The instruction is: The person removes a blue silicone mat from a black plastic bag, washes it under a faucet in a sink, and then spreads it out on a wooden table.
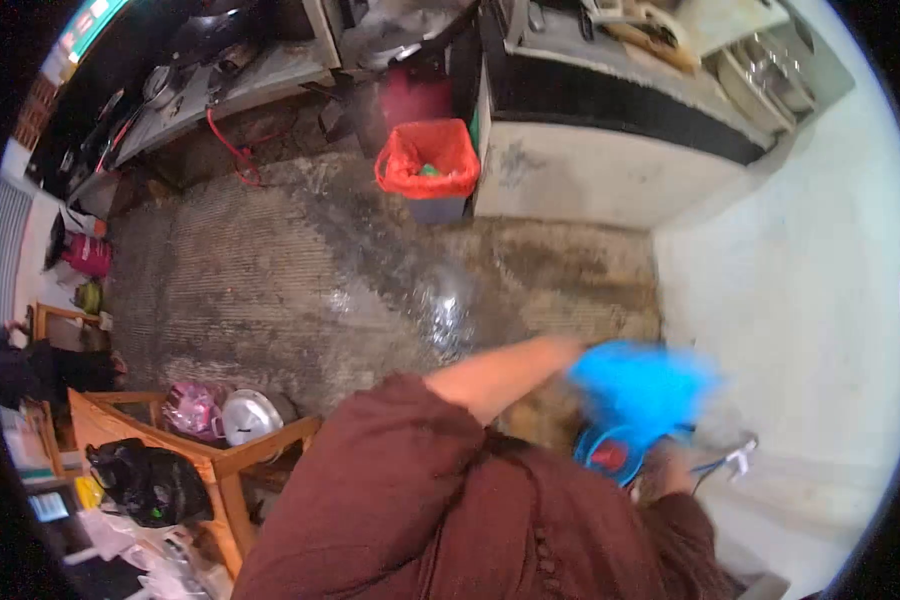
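Observation:
My left forearm reaches across to the right, and my left hand (568, 354) meets a bright blue item (648, 388) that appears to be held in it. Motion smears this item, so its kind cannot be made out, and the fingers do not show clearly. Just below it stands a blue bucket or basket (582, 448) with something red (608, 456) inside. My right hand (668, 472) is low beside the right side of that container. It is blurred and partly covered, so its fingers cannot be read.
A bin with a red liner (428, 160) stands against the counter (570, 165). A white wall (780, 300) rises on the right, with a tap (740, 458) low on it. The concrete floor (240, 280) looks wet. A wooden frame (235, 490), a black bag (150, 482) and a lidded pot (252, 416) are at lower left.

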Demonstrator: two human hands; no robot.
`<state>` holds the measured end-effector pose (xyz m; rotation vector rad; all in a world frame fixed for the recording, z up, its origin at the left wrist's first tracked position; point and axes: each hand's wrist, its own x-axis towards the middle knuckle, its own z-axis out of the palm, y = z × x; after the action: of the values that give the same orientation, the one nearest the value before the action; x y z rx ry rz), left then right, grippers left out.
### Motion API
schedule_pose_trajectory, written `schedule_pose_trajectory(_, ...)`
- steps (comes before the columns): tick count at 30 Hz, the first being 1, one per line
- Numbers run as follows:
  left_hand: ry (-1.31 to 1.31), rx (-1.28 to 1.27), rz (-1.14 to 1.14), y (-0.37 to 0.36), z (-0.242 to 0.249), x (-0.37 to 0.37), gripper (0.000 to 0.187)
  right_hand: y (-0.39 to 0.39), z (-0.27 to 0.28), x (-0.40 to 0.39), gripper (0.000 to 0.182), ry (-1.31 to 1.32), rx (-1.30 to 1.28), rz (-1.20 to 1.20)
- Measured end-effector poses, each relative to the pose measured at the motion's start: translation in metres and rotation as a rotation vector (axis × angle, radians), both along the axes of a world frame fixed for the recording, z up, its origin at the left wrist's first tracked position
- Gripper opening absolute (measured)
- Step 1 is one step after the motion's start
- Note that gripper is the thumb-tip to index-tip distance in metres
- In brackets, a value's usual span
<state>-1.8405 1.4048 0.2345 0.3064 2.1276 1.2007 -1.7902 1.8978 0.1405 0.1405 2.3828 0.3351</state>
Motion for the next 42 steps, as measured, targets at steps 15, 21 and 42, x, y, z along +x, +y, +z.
schedule_pose_trajectory(15, 0.295, -0.647, 0.631, -0.249, -0.004, 0.133, 0.016, -0.292, 0.13, -0.077, 0.021, -0.202, -0.691, -0.059)
schedule_pose_trajectory(21, 0.569, 0.164, 1.157, -0.357, 0.055, 0.197, 0.009, -0.416, 0.191, -0.117, 0.016, -0.022, -1.246, 0.266)
schedule_pose_trajectory(42, 0.571, 0.836, 1.748, -0.582, 0.235, 0.363, 0.013, -0.813, 0.306, -0.088, 0.027, -0.717, -2.028, -0.31)
